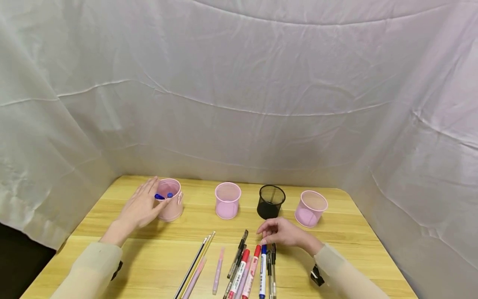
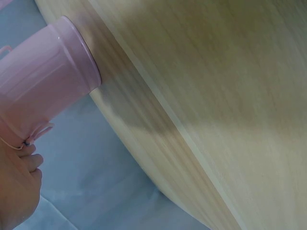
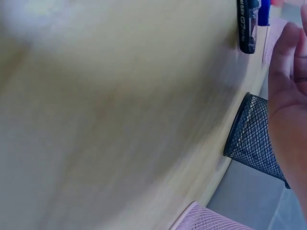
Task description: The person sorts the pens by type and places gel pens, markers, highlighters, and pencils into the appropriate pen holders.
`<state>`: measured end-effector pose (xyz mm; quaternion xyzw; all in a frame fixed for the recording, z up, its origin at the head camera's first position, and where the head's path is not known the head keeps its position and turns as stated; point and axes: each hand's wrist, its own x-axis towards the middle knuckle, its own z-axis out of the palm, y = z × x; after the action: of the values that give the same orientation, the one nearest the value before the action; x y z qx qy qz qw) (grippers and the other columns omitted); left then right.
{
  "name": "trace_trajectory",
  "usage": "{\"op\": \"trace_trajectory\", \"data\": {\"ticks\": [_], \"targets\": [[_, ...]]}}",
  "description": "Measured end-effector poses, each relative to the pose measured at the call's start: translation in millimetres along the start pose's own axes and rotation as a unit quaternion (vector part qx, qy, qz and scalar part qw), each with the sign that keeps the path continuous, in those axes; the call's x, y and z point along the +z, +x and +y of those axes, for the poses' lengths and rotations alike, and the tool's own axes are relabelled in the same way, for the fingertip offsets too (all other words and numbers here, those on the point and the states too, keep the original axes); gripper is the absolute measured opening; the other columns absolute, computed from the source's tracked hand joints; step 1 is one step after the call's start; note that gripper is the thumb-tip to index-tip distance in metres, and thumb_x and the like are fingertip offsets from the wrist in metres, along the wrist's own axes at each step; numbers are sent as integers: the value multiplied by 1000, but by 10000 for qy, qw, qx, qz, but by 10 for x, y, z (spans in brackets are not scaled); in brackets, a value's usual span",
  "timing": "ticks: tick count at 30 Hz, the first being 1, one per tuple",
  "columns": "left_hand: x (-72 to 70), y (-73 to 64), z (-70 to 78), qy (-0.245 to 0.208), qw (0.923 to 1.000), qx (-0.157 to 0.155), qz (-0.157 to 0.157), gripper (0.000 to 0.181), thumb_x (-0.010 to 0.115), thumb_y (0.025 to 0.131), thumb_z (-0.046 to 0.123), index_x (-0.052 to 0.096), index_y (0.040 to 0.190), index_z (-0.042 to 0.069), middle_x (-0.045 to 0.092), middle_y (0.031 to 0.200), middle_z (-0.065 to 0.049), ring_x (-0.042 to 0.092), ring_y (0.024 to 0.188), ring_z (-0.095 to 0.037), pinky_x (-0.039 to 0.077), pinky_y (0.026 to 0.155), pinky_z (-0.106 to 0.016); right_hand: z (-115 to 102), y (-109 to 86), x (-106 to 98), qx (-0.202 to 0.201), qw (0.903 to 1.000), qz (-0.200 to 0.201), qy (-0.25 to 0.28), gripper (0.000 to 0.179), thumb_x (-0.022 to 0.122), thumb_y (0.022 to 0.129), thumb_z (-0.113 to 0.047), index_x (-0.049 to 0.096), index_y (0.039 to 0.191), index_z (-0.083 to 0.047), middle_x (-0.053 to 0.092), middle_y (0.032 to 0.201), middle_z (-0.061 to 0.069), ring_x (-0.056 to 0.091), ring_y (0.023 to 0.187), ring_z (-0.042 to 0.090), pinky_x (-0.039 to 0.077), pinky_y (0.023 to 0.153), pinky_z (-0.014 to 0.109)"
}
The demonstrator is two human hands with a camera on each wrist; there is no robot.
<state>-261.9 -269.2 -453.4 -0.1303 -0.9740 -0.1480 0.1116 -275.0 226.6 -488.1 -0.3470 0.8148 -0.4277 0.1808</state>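
At the table's far left, my left hand rests against a pink bucket, fingers straight along its side and thumb across the front. Blue-capped markers stand inside. In the left wrist view, fingertips meet the rim of the pink bucket, beside a small bow. My right hand hovers over the cap ends of a red marker and a blue marker, fingers bent loosely. Thumb and index finger are near the red cap; whether they touch it is unclear. Black pens lie just right of the blue marker.
Behind the pens stand a pink mesh cup, a black mesh cup and another pink cup. Pencils, a pink pen and another red marker lie at the front. Grey cloth surrounds the table.
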Motion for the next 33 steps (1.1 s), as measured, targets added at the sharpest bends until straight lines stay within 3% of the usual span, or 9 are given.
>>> {"op": "trace_trajectory", "data": {"ticks": [5, 11, 16, 25, 33], "targets": [[-21, -6, -10, 19, 10000, -3, -13, 90, 46, 107, 56, 24, 157, -15, 21, 164, -36, 20, 152, -53, 18, 125, -65, -5, -45, 56, -339, 9989, -87, -321, 37, 86, 86, -20, 74, 117, -4, 71, 111, 10, 68, 95, 18, 60, 83, 29], [-29, 5, -14, 12, 10000, 10, 76, 89, 48, 107, 55, 26, 157, -15, 22, 164, -36, 21, 152, -52, 19, 124, -65, -39, -56, 116, -473, 9960, -492, -579, 39, 87, 86, -27, 75, 120, -12, 69, 124, -1, 64, 112, 15, 55, 101, 35], [-6, 11, -14, 11, 10000, 8, 39, 90, 47, 107, 56, 25, 157, -15, 22, 164, -36, 21, 152, -52, 18, 125, -65, -46, -42, 163, -521, 9906, -598, -1116, 33, 85, 89, -32, 77, 119, -21, 69, 123, -9, 59, 119, 10, 45, 110, 37], [10, 2, -19, -33, 10000, -21, 61, 90, 47, 107, 56, 24, 158, -14, 23, 164, -36, 21, 152, -53, 19, 124, -65, -131, 31, 233, -194, 9884, -764, -1300, 35, 83, 87, -28, 77, 121, -23, 65, 117, -12, 54, 108, 8, 46, 94, 29], [13, 2, -20, -31, 10000, -74, 17, 91, 47, 106, 57, 23, 158, -14, 22, 164, -35, 20, 152, -52, 17, 125, -65, -147, 105, 235, -98, 9867, -912, -1345, 32, 84, 85, -27, 78, 117, -21, 65, 108, -14, 53, 101, 6, 47, 89, 27]]}}
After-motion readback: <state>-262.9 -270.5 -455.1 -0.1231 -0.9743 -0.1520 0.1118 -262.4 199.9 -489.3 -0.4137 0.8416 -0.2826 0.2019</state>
